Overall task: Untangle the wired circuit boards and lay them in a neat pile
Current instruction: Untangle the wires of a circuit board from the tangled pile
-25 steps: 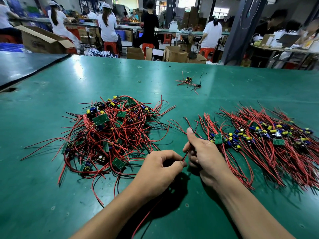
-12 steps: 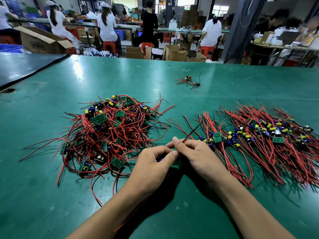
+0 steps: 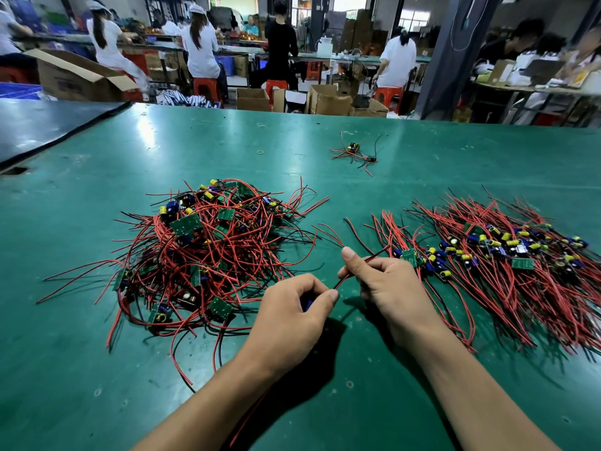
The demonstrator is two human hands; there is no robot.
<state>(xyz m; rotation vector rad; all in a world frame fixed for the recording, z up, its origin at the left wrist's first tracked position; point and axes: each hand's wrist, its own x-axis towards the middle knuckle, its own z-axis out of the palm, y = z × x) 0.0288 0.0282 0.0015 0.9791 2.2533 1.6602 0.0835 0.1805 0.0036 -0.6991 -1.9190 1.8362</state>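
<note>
A tangled heap of small green circuit boards with red and black wires lies on the green table, left of centre. To the right, a sorted pile of the same boards lies with wires combed roughly parallel. My left hand is curled around one small board, of which only a blue part shows between the fingers. My right hand pinches that board's red and black wires between thumb and fingers, just left of the sorted pile.
A couple of stray wired boards and a small rubber band lie farther back on the table. A dark table adjoins at the left. Cardboard boxes and seated workers fill the background.
My hands came together half a second ago and have drawn slightly apart again. The right hand's fingers have slid out along the wires, which now stretch between the two hands.
</note>
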